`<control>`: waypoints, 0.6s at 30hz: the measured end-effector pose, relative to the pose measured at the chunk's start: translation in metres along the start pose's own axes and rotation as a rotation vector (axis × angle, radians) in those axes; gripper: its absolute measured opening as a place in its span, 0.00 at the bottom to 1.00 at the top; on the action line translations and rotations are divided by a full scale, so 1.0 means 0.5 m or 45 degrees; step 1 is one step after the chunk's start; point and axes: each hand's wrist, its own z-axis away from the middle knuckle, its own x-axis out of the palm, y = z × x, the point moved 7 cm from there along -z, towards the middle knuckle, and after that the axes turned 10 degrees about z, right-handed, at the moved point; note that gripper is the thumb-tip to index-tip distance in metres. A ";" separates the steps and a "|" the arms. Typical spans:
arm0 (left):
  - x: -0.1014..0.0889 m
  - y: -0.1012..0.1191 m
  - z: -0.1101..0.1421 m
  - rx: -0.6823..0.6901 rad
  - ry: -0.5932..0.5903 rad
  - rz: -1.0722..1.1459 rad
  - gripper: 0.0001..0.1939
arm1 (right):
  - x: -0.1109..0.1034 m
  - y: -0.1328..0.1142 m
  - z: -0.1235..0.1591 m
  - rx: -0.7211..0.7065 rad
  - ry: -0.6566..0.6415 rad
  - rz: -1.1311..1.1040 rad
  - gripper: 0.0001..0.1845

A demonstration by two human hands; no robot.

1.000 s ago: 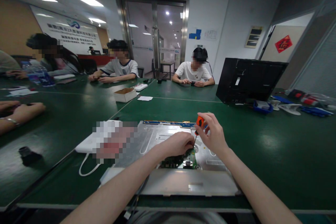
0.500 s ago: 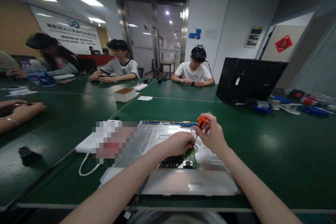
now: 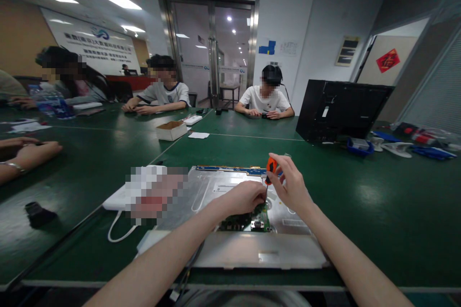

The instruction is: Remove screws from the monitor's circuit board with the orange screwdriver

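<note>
A small screwdriver with an orange and black handle [image 3: 272, 165] is pinched in my right hand [image 3: 292, 186], its shaft pointing down. The tip meets my left hand [image 3: 245, 196], whose fingers are closed low by the shaft over a green circuit board [image 3: 265, 223]; what they pinch is hidden. The board lies on the silver metal back of a flat display panel [image 3: 295, 249]. Along the panel's far edge runs a narrow blue circuit strip [image 3: 230, 170].
Left of the panel lies a white device [image 3: 118, 196] with a cable, partly blurred out. A black object [image 3: 38, 214] sits farther left. Beyond are an open carton [image 3: 172, 132] and a black monitor [image 3: 342, 110]. A co-worker's hands [image 3: 36, 153] rest at the left; other people sit across the green table [image 3: 389, 211].
The screwdriver's handle tilted right, then swung back left and more upright as my right fingers shifted on it. My left hand has stayed in place over the board.
</note>
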 end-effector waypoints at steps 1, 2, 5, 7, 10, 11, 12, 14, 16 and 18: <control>0.000 0.000 0.000 -0.001 0.002 0.000 0.07 | 0.000 -0.002 -0.001 -0.003 -0.016 0.011 0.22; 0.000 -0.001 0.000 0.001 0.003 0.000 0.07 | 0.000 -0.003 -0.002 -0.002 -0.022 0.023 0.23; -0.001 0.001 0.000 0.018 0.009 0.004 0.08 | -0.001 -0.003 -0.001 -0.005 0.004 0.038 0.25; -0.002 0.003 0.000 0.020 0.005 0.013 0.08 | 0.000 -0.001 0.001 -0.006 0.024 0.033 0.24; -0.004 0.005 0.001 -0.003 -0.006 0.017 0.08 | 0.002 0.007 0.005 0.024 0.047 0.022 0.22; -0.004 0.005 0.002 -0.011 -0.010 0.014 0.08 | 0.003 0.010 0.006 0.043 0.059 0.018 0.21; -0.005 0.005 0.002 -0.019 -0.010 0.009 0.08 | 0.003 0.014 0.007 0.062 0.073 0.014 0.20; -0.005 0.006 0.003 -0.023 -0.011 0.009 0.07 | 0.002 0.017 0.008 0.082 0.088 -0.001 0.19; -0.005 0.007 0.004 -0.010 -0.008 0.015 0.07 | 0.001 0.014 0.006 0.073 0.083 -0.014 0.18; -0.005 0.007 0.004 -0.001 0.004 0.015 0.07 | 0.000 0.008 0.003 0.053 0.051 -0.017 0.18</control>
